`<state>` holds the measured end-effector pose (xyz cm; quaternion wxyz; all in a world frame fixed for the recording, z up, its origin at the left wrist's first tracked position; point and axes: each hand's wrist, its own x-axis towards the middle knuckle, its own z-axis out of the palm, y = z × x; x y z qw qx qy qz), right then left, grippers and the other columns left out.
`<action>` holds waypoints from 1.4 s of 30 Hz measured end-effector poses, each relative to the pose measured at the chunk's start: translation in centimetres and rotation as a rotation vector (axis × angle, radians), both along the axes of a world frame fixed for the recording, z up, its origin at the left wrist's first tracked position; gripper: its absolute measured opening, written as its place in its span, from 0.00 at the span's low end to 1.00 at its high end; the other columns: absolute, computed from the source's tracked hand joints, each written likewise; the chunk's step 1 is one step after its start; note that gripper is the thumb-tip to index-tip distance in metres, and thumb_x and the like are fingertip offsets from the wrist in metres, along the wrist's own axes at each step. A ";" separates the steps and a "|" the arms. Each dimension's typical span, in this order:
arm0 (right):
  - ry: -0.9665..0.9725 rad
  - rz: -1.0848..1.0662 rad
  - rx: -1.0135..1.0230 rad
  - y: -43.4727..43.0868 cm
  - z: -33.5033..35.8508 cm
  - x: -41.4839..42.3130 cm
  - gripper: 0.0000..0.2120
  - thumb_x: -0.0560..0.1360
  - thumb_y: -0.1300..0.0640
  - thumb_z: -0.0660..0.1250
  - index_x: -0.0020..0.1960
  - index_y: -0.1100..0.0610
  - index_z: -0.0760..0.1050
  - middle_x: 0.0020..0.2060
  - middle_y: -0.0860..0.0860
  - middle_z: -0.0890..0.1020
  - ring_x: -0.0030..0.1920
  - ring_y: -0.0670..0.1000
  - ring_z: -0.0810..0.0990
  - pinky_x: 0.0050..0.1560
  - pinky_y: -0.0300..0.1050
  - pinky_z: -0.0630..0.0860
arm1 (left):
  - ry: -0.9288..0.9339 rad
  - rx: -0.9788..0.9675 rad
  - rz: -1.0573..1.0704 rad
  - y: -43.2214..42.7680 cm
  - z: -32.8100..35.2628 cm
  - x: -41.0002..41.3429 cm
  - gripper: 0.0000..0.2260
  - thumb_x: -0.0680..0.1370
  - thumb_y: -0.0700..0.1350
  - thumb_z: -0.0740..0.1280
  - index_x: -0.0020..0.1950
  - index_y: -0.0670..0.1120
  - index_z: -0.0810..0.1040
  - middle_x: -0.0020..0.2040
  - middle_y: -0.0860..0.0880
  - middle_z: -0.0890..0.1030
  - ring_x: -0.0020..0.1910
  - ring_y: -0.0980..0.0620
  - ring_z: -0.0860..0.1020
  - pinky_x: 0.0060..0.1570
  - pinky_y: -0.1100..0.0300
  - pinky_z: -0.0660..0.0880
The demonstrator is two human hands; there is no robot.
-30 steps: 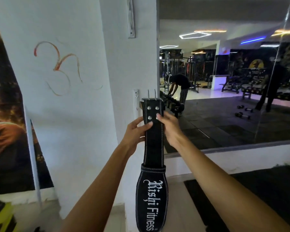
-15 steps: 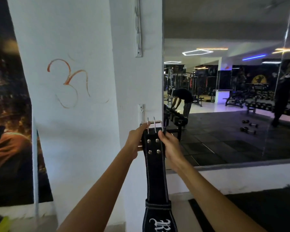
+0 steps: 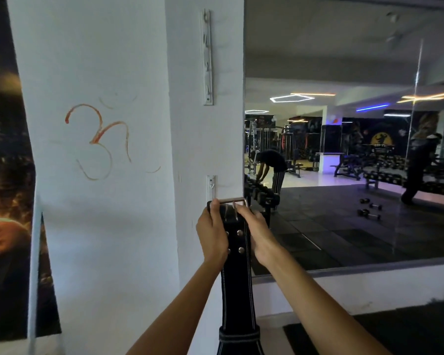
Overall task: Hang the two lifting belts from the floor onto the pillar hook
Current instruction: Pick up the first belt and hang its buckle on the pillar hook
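Both hands' grip (image 3: 212,233) (image 3: 256,233) flanks belt (image 3: 237,272), buckle (image 3: 235,202) above.

Belt (image 3: 235,265) between hands, just below pillar hook (image 3: 211,185), mirror (image 3: 349,155) right.

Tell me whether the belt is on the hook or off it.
Off. Both hands, left hand and right hand, hold the belt with its buckle below the lower hook on the pillar.

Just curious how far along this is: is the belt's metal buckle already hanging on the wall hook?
No, the buckle sits below the hook, with both hands holding the belt.
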<state>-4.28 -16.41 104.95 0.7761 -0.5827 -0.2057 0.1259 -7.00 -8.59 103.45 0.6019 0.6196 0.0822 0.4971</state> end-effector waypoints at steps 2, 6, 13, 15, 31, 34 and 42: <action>-0.171 -0.049 -0.019 0.0 -0.6 0.6 0.23 0.76 0.51 0.63 0.69 0.51 0.63 0.61 0.46 0.72 0.61 0.47 0.71 0.62 0.45 0.69 | -0.020 0.029 -0.004 0.3 0.4 0.1 0.16 0.82 0.49 0.55 0.38 0.49 0.76 0.35 0.50 0.80 0.36 0.52 0.78 0.40 0.56 0.74; -0.570 -0.257 0.045 1.7 -0.4 1.3 0.12 0.78 0.49 0.57 0.56 0.51 0.74 0.56 0.54 0.79 0.56 0.49 0.77 0.55 0.39 0.73 | -0.054 0.101 -0.048 1.0 2.4 0.2 0.16 0.82 0.49 0.54 0.37 0.49 0.74 0.34 0.51 0.77 0.34 0.54 0.76 0.40 0.57 0.72; -0.671 -0.680 0.198 6.7 5.9 2.8 0.18 0.80 0.51 0.55 0.39 0.59 0.77 0.30 0.55 0.80 0.30 0.52 0.72 0.33 0.43 0.69 | -0.123 0.363 0.176 4.5 8.1 2.3 0.15 0.81 0.57 0.52 0.58 0.49 0.68 0.41 0.60 0.75 0.39 0.60 0.78 0.46 0.51 0.78; -0.674 -0.684 0.204 8.0 7.7 4.5 0.19 0.79 0.49 0.55 0.32 0.51 0.72 0.25 0.52 0.73 0.28 0.51 0.71 0.30 0.41 0.66 | -0.141 0.475 0.228 6.1 9.5 3.6 0.20 0.81 0.55 0.49 0.48 0.45 0.76 0.37 0.56 0.79 0.37 0.57 0.79 0.41 0.55 0.77; -0.851 -0.828 0.055 19.5 33.9 25.9 0.27 0.80 0.44 0.48 0.50 0.62 0.78 0.50 0.61 0.82 0.51 0.61 0.79 0.41 0.45 0.66 | -0.160 0.472 0.524 17.8 35.1 23.8 0.24 0.83 0.50 0.47 0.53 0.35 0.76 0.53 0.36 0.80 0.56 0.37 0.76 0.55 0.50 0.68; -0.806 -0.813 -0.046 20.6 35.9 28.6 0.26 0.80 0.45 0.49 0.55 0.64 0.76 0.55 0.62 0.80 0.55 0.62 0.77 0.45 0.47 0.67 | -0.009 0.535 0.503 19.1 36.9 25.7 0.20 0.82 0.45 0.47 0.60 0.34 0.72 0.61 0.35 0.76 0.61 0.36 0.73 0.60 0.48 0.67; -1.042 -0.976 -0.098 20.1 31.4 30.4 0.26 0.77 0.37 0.50 0.55 0.58 0.72 0.52 0.57 0.78 0.51 0.61 0.77 0.41 0.47 0.65 | -0.001 0.642 0.546 21.6 33.2 26.5 0.27 0.81 0.57 0.46 0.58 0.39 0.74 0.52 0.38 0.81 0.51 0.37 0.79 0.55 0.47 0.72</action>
